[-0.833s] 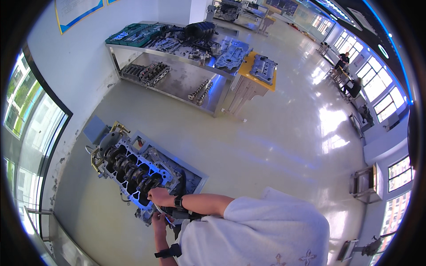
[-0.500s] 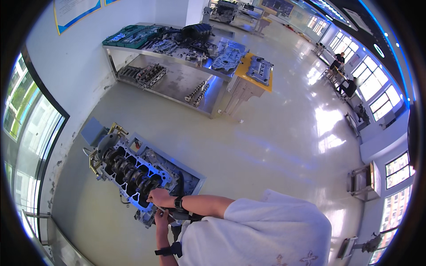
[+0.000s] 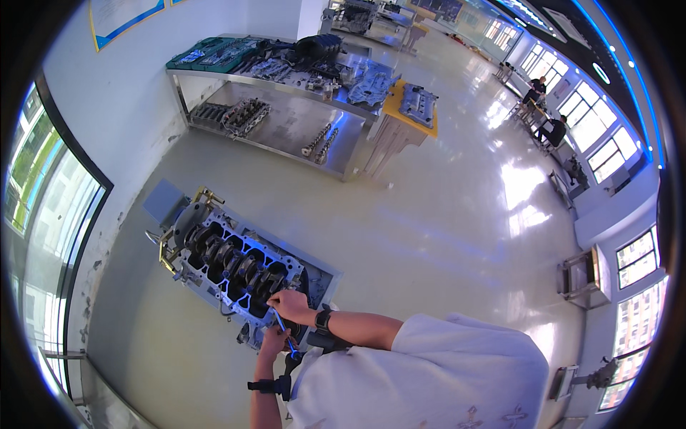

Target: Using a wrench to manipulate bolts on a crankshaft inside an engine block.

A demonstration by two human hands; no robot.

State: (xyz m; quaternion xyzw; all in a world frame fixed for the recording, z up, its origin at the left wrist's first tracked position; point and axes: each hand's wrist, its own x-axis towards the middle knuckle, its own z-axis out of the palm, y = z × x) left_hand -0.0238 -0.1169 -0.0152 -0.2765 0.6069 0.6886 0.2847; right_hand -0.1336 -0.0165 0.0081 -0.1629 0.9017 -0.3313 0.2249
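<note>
An upturned engine block (image 3: 251, 245) with its crankshaft (image 3: 245, 270) lying exposed is mounted on a stand in front of me. At its near end, my right hand (image 3: 291, 304) is closed, its fingertips pinching the upper end of a slim metal wrench (image 3: 279, 319). My left hand (image 3: 273, 339) wraps round the wrench lower down, and the forked end sticks out below it toward my body. The wrench slopes beside the block's near edge. Whether its upper end touches a bolt is hidden by my right fingers.
A metal workbench (image 3: 286, 139) beyond carries a green tool case (image 3: 207, 55) and engine parts, with camshafts (image 3: 321, 143) on its lower shelf. Beside it, a yellow-topped stand (image 3: 391, 109) holds a metal cover (image 3: 418, 104). Two people (image 3: 550, 132) are far off at right.
The view has shifted, so the engine block and my hands appear farther right. The wrench between my hands now slopes more steeply, and its lower end shows more plainly.
</note>
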